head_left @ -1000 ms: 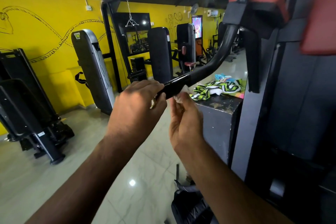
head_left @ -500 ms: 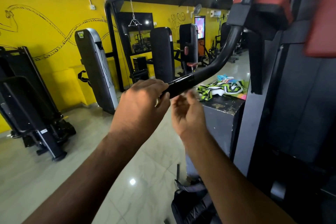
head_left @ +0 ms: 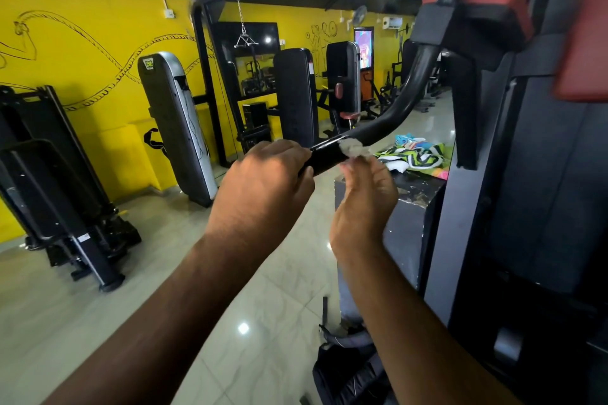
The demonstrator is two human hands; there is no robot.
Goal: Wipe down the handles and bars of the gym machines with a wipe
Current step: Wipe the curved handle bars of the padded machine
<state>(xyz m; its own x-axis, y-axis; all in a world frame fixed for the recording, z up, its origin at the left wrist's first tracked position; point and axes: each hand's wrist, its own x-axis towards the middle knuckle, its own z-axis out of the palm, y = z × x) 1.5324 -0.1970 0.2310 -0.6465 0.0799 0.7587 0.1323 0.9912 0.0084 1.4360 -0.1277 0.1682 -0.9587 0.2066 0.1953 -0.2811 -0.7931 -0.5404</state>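
Handle (head_left: 329, 157) end unseen beneath left hand (head_left: 263, 189)

Both arms are up and reaching forward, forearms bare, closing in on the handle (head_left: 329, 154) from below. The left hand (head_left: 263, 184) is clamped over the handle's near end, back of the hand facing the camera, fingers (head_left: 283, 149) curled over the top. The right hand (head_left: 363, 204) sits just to the right of it and a bit lower than the handle, wrist bent back, fingertips pointing up and pinching the wipe (head_left: 353, 147) against the handle. The two hands are close but not touching.
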